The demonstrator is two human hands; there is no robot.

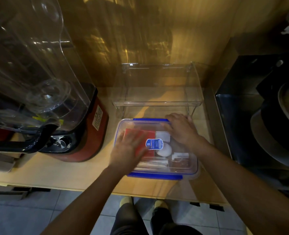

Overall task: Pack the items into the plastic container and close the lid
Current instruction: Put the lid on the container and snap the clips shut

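The left hand lies flat and open on the lid of the plastic container on the counter. Farther back, the right hand presses the far blue clip, holding nothing. If one corner stays up, the lid could pop open.

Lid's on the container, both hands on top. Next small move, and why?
Probably snap down the far blue clip: the right hand already rests at that edge, the left hand lies flat on the lid, and the items sit inside.

Dim amber light, motion blur, fisheye edges
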